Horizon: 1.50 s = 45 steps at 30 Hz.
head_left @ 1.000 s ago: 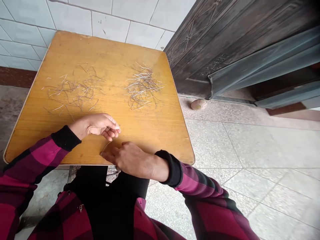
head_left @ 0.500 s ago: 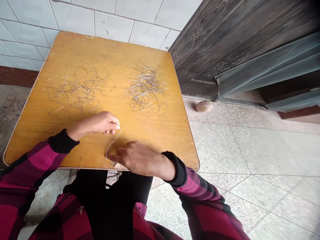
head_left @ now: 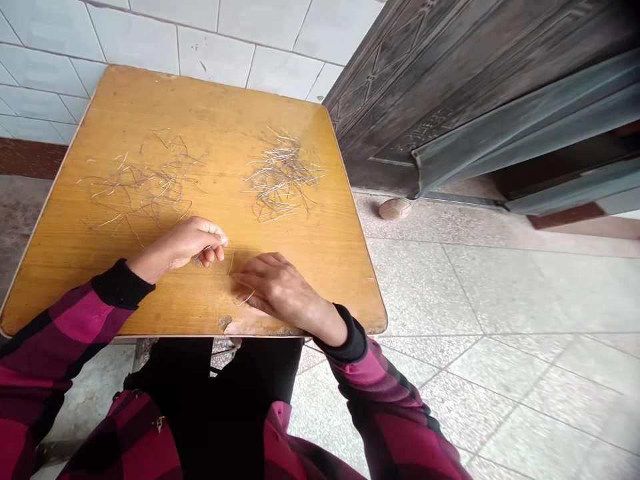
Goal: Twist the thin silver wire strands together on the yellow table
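Note:
My left hand [head_left: 193,241] rests on the wooden table [head_left: 310,247] with thumb and fingers pinched on one end of a thin pale wire [head_left: 231,265]. My right hand [head_left: 274,288] lies just to the right of it, fingers curled, holding the wire's other end [head_left: 246,299] near the table's front edge. The wire is bent between the two hands. A loose scatter of bent wires [head_left: 143,187] lies beyond my left hand. A tighter heap of straighter wires [head_left: 281,175] lies beyond my right hand.
The table stands against a white tiled wall [head_left: 165,33]. A dark carved wooden door [head_left: 475,87] rises to the right. A small round stone-like object [head_left: 395,209] lies on the tiled floor [head_left: 500,300] by the door. The table's front edge is chipped [head_left: 225,323].
My right hand has moved up from the table's front edge and closer to my left hand. The wire between them, a long curve before, is now bent shorter. The camera shifted slightly.

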Each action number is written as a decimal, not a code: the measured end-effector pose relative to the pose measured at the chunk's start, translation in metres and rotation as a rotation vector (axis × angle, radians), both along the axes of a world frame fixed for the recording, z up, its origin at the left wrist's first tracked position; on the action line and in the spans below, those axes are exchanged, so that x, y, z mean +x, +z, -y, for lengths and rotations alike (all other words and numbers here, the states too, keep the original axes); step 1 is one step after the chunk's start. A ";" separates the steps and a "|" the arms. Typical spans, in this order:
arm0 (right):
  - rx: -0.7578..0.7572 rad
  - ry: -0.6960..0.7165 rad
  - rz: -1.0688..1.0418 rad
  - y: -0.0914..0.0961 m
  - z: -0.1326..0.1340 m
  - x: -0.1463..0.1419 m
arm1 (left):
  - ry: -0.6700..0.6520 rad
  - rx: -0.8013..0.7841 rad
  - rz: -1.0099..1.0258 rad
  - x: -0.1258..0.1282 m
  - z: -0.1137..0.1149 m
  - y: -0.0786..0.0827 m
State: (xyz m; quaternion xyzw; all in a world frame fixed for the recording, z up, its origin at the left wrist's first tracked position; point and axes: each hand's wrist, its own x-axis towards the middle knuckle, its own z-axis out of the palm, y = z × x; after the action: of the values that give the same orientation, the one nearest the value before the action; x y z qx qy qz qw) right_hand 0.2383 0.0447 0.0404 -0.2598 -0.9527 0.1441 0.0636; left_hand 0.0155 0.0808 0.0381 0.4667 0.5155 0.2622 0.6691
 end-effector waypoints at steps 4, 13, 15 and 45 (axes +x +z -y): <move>0.149 -0.051 0.034 0.005 0.015 -0.006 | 0.011 0.027 -0.025 -0.001 0.001 0.001; 0.371 -0.272 -0.298 -0.001 0.072 0.000 | 0.029 0.148 -0.041 -0.006 -0.001 -0.003; 0.309 -0.331 -0.305 -0.010 0.075 -0.004 | 0.018 0.147 0.006 -0.007 0.000 -0.004; 0.353 -0.089 -0.141 -0.034 0.060 -0.041 | 0.041 -0.273 0.254 0.001 0.002 -0.002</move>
State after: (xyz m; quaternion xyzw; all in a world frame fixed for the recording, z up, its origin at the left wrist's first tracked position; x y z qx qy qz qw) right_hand 0.1969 -0.0153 0.0061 -0.2758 -0.9439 -0.0100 0.1812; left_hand 0.0165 0.0790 0.0361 0.3240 0.4670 0.2600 0.7806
